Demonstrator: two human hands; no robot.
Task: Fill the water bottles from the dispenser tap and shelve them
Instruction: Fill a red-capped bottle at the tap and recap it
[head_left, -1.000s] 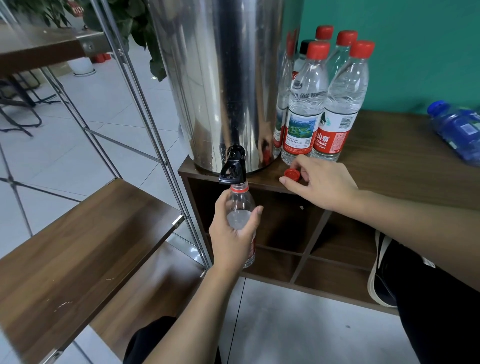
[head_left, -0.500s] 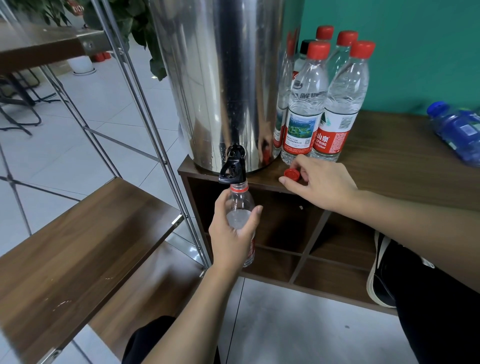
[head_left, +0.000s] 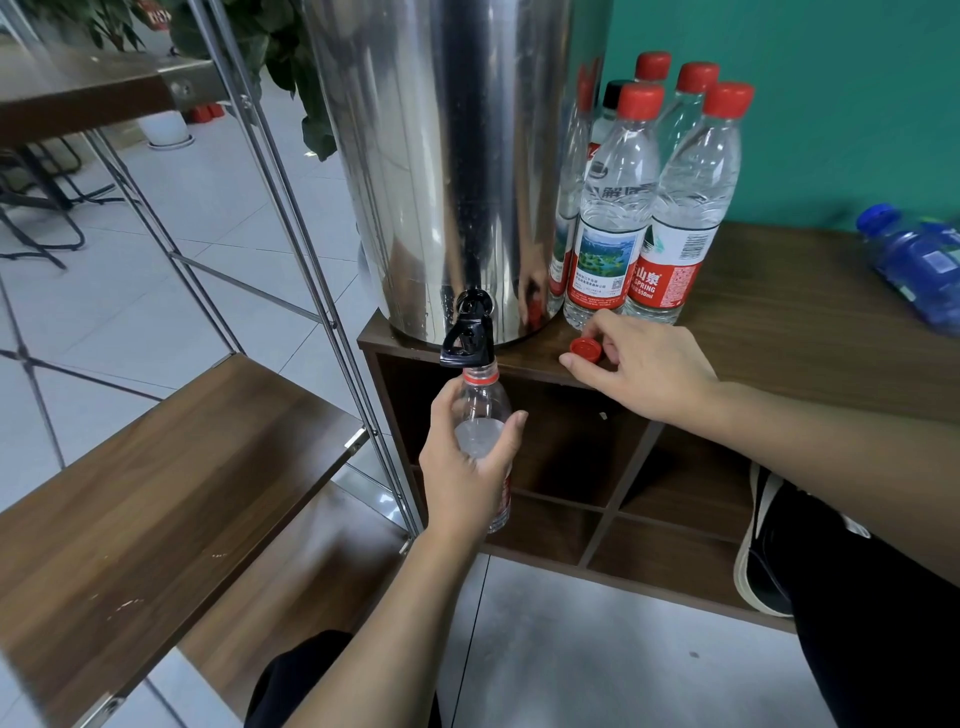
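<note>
A steel water dispenser stands on the wooden cabinet, its black tap hanging over the front edge. My left hand grips an uncapped clear bottle upright with its mouth right under the tap; water fills it to roughly the shoulder. On the cabinet top beside the dispenser lies a red cap, pinched by the fingers of my right hand. Several capped bottles with red lids stand just behind that hand.
A blue bottle lies on the cabinet's far right. A metal-framed rack with wooden shelves stands at the left. Open cubbies sit below the cabinet top. My leg and shoe are at the lower right.
</note>
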